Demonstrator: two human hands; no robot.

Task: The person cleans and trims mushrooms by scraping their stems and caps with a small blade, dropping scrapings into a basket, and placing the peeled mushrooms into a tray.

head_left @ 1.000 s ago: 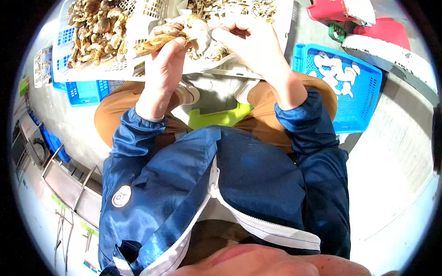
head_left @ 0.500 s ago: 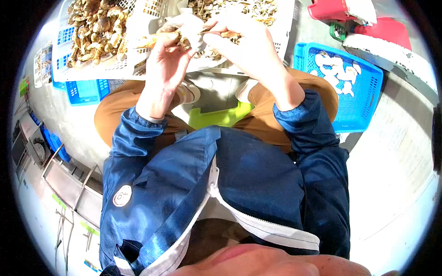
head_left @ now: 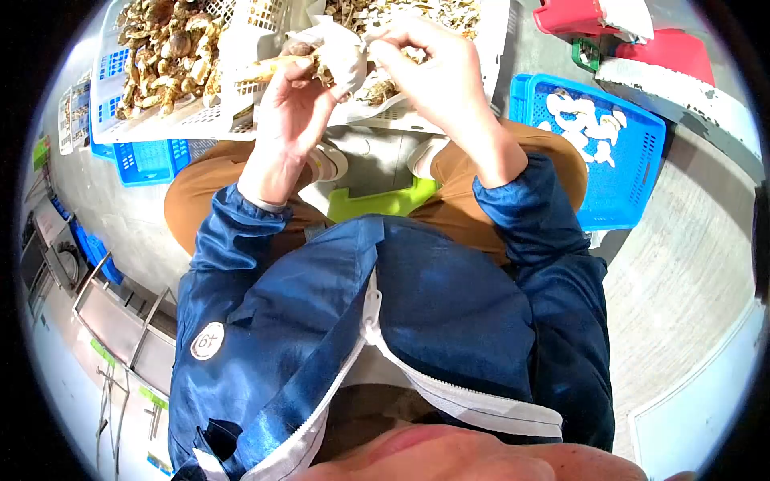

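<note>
In the head view, my left hand [head_left: 293,112] is closed around a mushroom [head_left: 343,58] with a large pale, white part facing right and a rough brown patch near my fingertips. A tan, stick-like piece [head_left: 265,70] juts out left of that hand; whether it belongs to the mushroom I cannot tell. My right hand [head_left: 441,72] is at the mushroom's right side, thumb and fingertips pinched close to the white surface. What they hold, if anything, is too bright to make out. Below both hands is a white crate [head_left: 401,120] with thin brown and pale scraps [head_left: 377,88].
Brown mushrooms [head_left: 172,56] fill a white crate [head_left: 108,132] on the left. On the right a blue basket [head_left: 634,204] holds several white pieces [head_left: 589,124]. Red containers [head_left: 666,56] are beyond it. A green item [head_left: 381,200] lies between my knees.
My right fingertips have shifted slightly up and away from my left hand. The mushroom has turned, showing more of its white part. My left hand stays almost in place.
</note>
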